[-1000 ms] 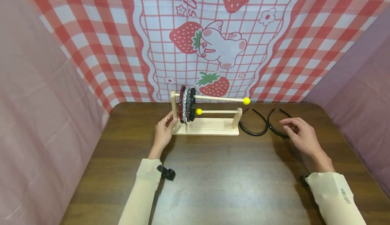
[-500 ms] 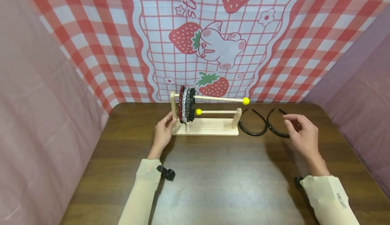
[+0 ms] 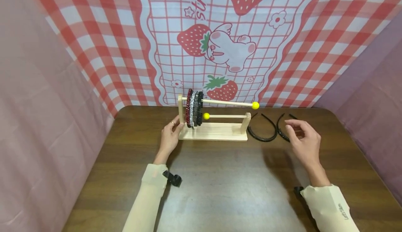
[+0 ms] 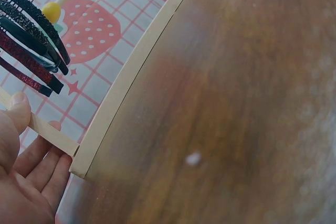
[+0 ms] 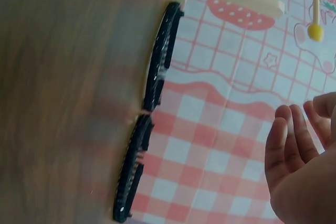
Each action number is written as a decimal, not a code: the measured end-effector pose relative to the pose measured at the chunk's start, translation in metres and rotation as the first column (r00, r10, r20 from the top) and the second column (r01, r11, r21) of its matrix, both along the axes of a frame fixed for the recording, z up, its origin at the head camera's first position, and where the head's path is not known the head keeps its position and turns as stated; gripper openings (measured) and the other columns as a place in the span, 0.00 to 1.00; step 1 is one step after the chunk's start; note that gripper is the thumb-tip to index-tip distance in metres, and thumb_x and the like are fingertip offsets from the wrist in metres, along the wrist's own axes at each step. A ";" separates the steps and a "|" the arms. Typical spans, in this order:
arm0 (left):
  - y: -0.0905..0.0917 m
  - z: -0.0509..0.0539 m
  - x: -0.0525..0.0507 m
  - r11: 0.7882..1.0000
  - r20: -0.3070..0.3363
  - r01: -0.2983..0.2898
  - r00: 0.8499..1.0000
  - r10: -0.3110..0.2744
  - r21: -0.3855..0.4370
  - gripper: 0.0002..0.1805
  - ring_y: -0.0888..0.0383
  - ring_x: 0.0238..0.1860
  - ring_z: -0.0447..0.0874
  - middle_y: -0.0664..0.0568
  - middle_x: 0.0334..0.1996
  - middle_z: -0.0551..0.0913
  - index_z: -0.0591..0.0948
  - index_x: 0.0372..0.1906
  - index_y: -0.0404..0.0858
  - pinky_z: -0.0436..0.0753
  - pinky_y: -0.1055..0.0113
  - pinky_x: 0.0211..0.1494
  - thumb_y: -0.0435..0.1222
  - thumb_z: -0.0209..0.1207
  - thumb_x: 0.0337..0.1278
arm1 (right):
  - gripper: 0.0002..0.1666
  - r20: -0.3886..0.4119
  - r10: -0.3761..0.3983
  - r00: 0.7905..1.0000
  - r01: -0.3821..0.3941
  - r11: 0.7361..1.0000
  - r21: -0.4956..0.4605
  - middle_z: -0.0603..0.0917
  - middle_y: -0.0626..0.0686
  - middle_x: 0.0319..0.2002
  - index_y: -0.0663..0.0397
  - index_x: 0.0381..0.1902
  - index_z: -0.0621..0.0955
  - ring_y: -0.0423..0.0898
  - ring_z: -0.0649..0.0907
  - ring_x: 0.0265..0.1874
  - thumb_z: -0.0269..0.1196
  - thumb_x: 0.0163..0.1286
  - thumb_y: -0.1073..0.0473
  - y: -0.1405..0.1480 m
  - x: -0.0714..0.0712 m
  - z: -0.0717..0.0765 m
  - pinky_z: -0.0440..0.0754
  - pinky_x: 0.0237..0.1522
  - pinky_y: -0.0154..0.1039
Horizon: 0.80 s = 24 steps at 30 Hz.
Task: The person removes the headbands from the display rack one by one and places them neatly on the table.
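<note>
Behind the brown surface (image 3: 220, 179) hangs a checked cloth (image 3: 132, 54). The left hand (image 3: 170, 137) pinches one stand (image 3: 216, 131) by its post; just right of its fingers, several bands (image 3: 195, 108), count unclear, hang on one of two rods (image 3: 227, 103). Two headbands (image 3: 265, 140) lie left of and behind the right hand's (image 3: 306, 139) loosely curved, unladen fingers. The surface extends nearer the person.

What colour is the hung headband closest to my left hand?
The headband is dark red, seen best in the head view.
</note>
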State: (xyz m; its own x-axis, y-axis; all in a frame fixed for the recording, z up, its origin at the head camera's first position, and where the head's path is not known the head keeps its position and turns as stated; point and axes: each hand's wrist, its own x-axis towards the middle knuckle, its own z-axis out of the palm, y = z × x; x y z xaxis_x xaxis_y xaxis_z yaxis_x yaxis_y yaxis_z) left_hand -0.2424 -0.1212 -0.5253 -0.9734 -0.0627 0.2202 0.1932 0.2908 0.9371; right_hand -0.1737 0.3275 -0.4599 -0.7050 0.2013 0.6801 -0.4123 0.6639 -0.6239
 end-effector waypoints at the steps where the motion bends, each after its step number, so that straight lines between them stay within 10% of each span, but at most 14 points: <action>1: 0.000 -0.001 0.000 1.000 0.001 0.005 1.000 -0.005 0.007 0.25 0.41 0.64 0.90 0.38 0.64 0.89 0.81 0.76 0.38 0.85 0.49 0.71 0.37 0.65 0.82 | 0.10 -0.008 -0.001 1.000 0.001 1.000 -0.013 0.91 0.46 0.40 0.66 0.47 0.92 0.22 0.82 0.34 0.71 0.71 0.77 -0.004 0.002 0.003 0.76 0.37 0.14; 8: 0.001 -0.001 -0.001 1.000 -0.013 0.007 1.000 -0.007 0.021 0.25 0.40 0.63 0.90 0.37 0.64 0.88 0.81 0.76 0.36 0.85 0.49 0.71 0.36 0.65 0.82 | 0.08 -0.093 0.025 0.995 -0.034 0.994 -0.102 0.92 0.52 0.39 0.74 0.46 0.89 0.24 0.82 0.33 0.68 0.74 0.72 -0.034 0.019 0.031 0.77 0.37 0.14; 15: 0.000 -0.001 -0.001 0.999 -0.011 0.009 1.000 -0.009 0.031 0.25 0.40 0.63 0.90 0.36 0.64 0.88 0.80 0.76 0.35 0.85 0.48 0.71 0.36 0.64 0.82 | 0.08 -0.139 0.054 0.989 -0.076 0.985 -0.158 0.88 0.32 0.38 0.77 0.45 0.89 0.27 0.82 0.32 0.68 0.70 0.78 -0.052 0.023 0.043 0.78 0.35 0.17; 24: 0.001 -0.001 0.001 1.000 -0.005 0.003 1.000 -0.003 0.021 0.25 0.40 0.63 0.90 0.37 0.63 0.89 0.81 0.76 0.37 0.85 0.48 0.71 0.36 0.65 0.82 | 0.08 -0.178 0.094 0.980 -0.126 0.976 -0.177 0.87 0.33 0.36 0.80 0.44 0.88 0.29 0.82 0.33 0.67 0.68 0.81 -0.070 0.026 0.049 0.79 0.38 0.20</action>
